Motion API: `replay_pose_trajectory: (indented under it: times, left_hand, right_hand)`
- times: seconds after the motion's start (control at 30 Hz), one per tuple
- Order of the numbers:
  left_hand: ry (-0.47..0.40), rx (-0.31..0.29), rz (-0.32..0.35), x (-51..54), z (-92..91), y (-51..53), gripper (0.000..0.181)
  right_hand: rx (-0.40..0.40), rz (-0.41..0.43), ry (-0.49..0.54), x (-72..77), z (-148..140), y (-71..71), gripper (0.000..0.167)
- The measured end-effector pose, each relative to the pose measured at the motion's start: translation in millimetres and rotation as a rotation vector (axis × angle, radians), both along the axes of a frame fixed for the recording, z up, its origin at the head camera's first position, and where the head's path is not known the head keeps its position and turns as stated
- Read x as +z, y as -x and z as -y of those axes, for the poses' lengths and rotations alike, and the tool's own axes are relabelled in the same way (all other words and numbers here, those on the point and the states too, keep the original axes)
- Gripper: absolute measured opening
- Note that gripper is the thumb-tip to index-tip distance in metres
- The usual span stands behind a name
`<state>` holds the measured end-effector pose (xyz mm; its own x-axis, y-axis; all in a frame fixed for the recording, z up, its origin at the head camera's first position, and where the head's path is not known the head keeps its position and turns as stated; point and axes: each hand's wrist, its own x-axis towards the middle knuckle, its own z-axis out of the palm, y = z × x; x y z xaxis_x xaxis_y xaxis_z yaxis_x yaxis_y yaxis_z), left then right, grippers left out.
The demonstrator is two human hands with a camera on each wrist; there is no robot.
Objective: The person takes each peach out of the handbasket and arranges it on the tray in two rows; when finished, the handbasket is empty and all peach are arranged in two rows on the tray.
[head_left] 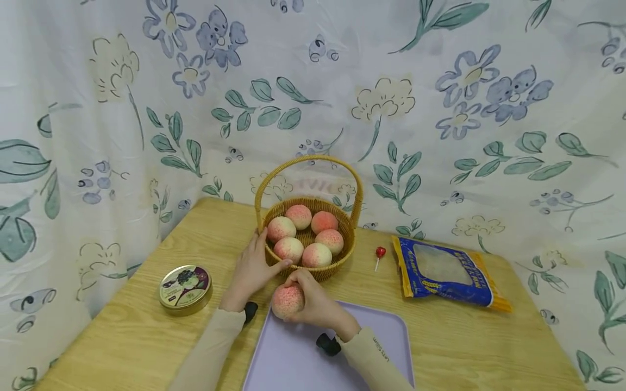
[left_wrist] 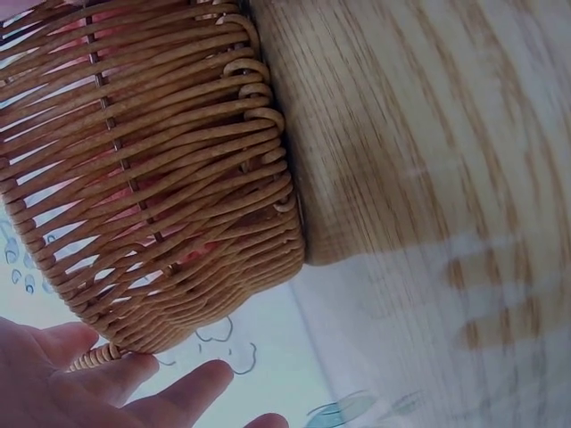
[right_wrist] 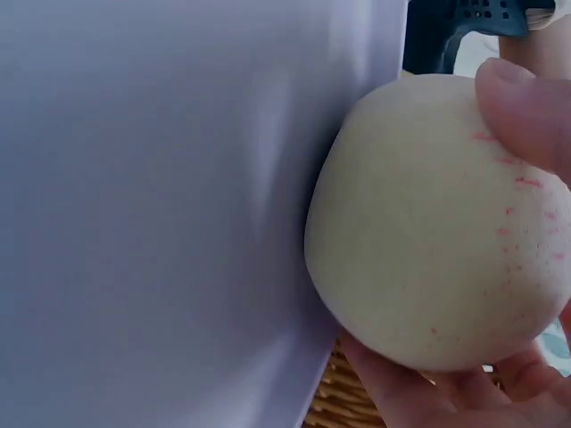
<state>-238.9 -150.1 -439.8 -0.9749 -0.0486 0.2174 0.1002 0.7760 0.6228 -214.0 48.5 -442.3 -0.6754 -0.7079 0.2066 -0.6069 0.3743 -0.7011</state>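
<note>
A wicker basket [head_left: 342, 259] with a tall handle holds several pink-and-cream peaches [head_left: 317, 255]. My left hand [head_left: 254, 266] rests on its left rim, the fingers spread and fairly straight; in the left wrist view, that hand [left_wrist: 116, 383] is beside the woven side [left_wrist: 169, 178]. My right hand [head_left: 315, 304] grips another peach [head_left: 287, 302] over the upper left corner of a lilac tray [head_left: 303, 358]. Seen in the right wrist view, the peach [right_wrist: 428, 223] is held between thumb and fingers, close against the tray's edge [right_wrist: 294, 392].
On the left of the wooden table [head_left: 132, 336] is a round tin [head_left: 186, 288]. Right of the basket lie a red lollipop [head_left: 380, 252] and a blue-and-yellow packet [head_left: 447, 271]. A floral curtain [head_left: 313, 125] hangs behind.
</note>
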Motion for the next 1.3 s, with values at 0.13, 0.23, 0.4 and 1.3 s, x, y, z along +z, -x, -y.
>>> replay_pose_trajectory:
  times: [0.13,0.23,0.4,1.3]
  left_hand:
    - [0.000,0.002,-0.001,0.3,1.4,1.1,0.108]
    - [0.005,0.005,0.000,1.3,2.7,1.1,0.108]
    - [0.007,0.009,0.000,2.3,4.4,1.4,0.107]
    - [-0.002,-0.001,0.039,0.7,-0.5,0.2,0.107]
  right_hand:
    - [-0.002,0.012,-0.051,1.8,-1,-1.1,0.064]
    - [0.003,0.019,-0.093,1.1,-1,-1.9,0.069]
    - [0.014,0.011,-0.093,-1.4,3,-1.5,0.075]
    - [-0.221,0.125,0.034,71.5,-47,56.4,0.055]
